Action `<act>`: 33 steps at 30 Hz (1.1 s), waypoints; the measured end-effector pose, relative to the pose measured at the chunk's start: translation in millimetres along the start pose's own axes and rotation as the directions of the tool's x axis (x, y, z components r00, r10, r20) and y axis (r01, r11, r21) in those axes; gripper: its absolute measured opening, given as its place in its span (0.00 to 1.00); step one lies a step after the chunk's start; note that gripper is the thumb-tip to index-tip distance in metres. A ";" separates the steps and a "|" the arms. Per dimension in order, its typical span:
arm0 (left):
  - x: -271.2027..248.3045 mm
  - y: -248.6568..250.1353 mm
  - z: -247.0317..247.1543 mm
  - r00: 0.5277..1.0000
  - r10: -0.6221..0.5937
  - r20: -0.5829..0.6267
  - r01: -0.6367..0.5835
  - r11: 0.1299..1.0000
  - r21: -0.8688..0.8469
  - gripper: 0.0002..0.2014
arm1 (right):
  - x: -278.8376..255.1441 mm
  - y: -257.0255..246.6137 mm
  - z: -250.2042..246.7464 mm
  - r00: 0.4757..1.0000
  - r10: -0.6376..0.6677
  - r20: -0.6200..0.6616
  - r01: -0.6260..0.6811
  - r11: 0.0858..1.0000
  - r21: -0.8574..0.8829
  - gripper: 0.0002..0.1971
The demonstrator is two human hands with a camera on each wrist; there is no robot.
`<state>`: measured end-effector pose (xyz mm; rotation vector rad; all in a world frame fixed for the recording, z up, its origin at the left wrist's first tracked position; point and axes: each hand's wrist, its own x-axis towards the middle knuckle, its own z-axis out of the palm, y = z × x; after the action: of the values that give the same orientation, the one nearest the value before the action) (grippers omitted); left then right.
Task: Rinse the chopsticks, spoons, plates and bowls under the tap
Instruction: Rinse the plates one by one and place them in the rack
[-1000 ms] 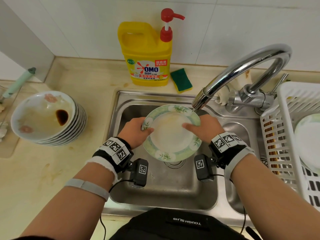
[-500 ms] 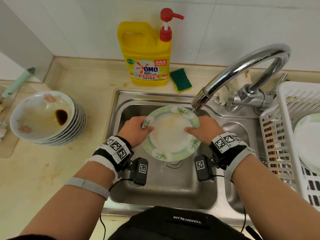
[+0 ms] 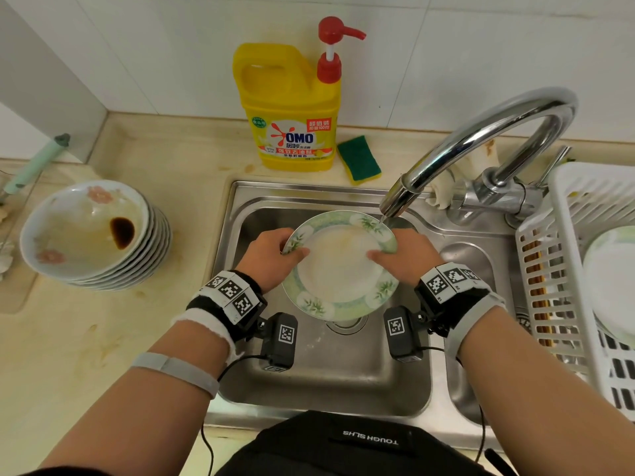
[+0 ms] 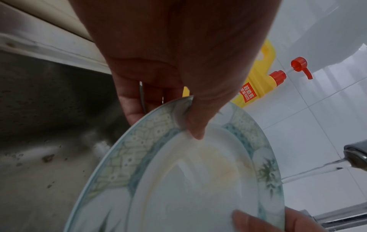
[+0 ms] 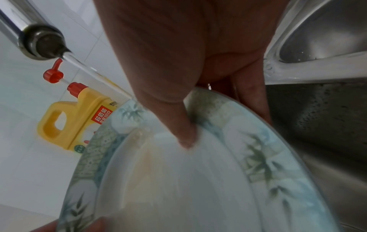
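Both hands were on the plate, held tilted over the sink just under the tap. The left hand pinched the left rim, thumb on the face and fingers behind; the right hand did the same on the right rim. A thin stream fell at the plate's far edge, by the spout.

Trouble, as I judged it: a wet, greasy rim held only by thumb pads could slide, and the plate would drop into the steel sink and chip. The stream looked thin and struck only the rim, so the yellowish smear in the middle might stay. Tilt it wrong and water would run onto the wrists.

Further out, the yellow bottle read "OMO", with Chinese text and "100" on a red patch. At the bottom, upside-down lettering on black read "TOUGH SLHS"
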<state>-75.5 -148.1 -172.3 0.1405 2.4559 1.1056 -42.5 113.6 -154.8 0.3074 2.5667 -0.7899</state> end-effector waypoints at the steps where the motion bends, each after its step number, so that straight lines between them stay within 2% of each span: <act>1: -0.3 0.4 0.5 1.000 -0.003 -0.001 0.003 1.000 -0.008 0.06 | 0.0 -1.0 0.1 1.000 -0.006 -0.004 0.006 1.000 -0.003 0.14; 4: -1.9 2.4 0.5 1.000 -0.001 0.003 0.001 0.998 -0.055 0.04 | 0.2 -2.7 0.1 1.000 0.025 -0.011 -0.024 0.997 0.069 0.15; 6: -4.6 1.3 0.2 1.000 -0.013 0.021 0.016 0.989 -0.147 0.04 | -0.2 -3.5 -0.3 0.999 0.036 -0.026 -0.033 0.993 0.113 0.18; 9: -7.7 -5.0 0.7 0.997 -0.063 0.041 0.071 0.961 -0.267 0.10 | -1.9 -2.1 -0.7 0.999 -0.003 -0.043 0.008 0.994 0.113 0.18; 13: -9.3 -14.4 2.2 0.991 -0.131 0.035 0.135 0.937 -0.323 0.10 | -5.5 -1.1 -0.7 0.998 -0.058 -0.039 0.064 0.984 0.165 0.18; 17: -14.3 -18.1 7.3 0.963 -0.229 0.140 0.267 0.870 -0.414 0.12 | -9.1 -0.2 1.0 0.995 -0.077 -0.061 0.088 0.975 0.202 0.14; 19: -18.0 -17.0 10.2 0.951 -0.234 0.202 0.303 0.839 -0.452 0.14 | -9.1 0.4 2.1 0.996 -0.062 -0.068 0.077 0.966 0.247 0.11; 23: -20.7 -15.3 9.8 0.973 -0.166 0.162 0.219 0.890 -0.399 0.11 | -6.2 1.7 0.7 1.000 0.004 -0.021 0.001 0.978 0.209 0.11; 27: -17.8 -10.3 4.5 0.991 -0.076 0.106 0.100 0.963 -0.248 0.08 | -1.7 3.0 1.0 1.000 0.022 -0.019 -0.019 0.987 0.158 0.09; 31: -14.0 -6.6 0.2 0.996 -0.011 0.085 0.024 0.987 -0.157 0.04 | 7.1 1.4 1.2 0.996 0.082 -0.039 -0.078 0.993 0.090 0.28; 33: -12.1 -5.9 -1.2 0.997 0.004 0.081 0.005 0.994 -0.113 0.04 | 7.6 0.6 0.9 0.993 0.108 -0.037 -0.105 0.992 0.072 0.33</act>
<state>-64.6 -156.1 -171.7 0.1472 2.3157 1.2117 -48.8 114.2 -159.3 0.4834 2.5400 -0.8435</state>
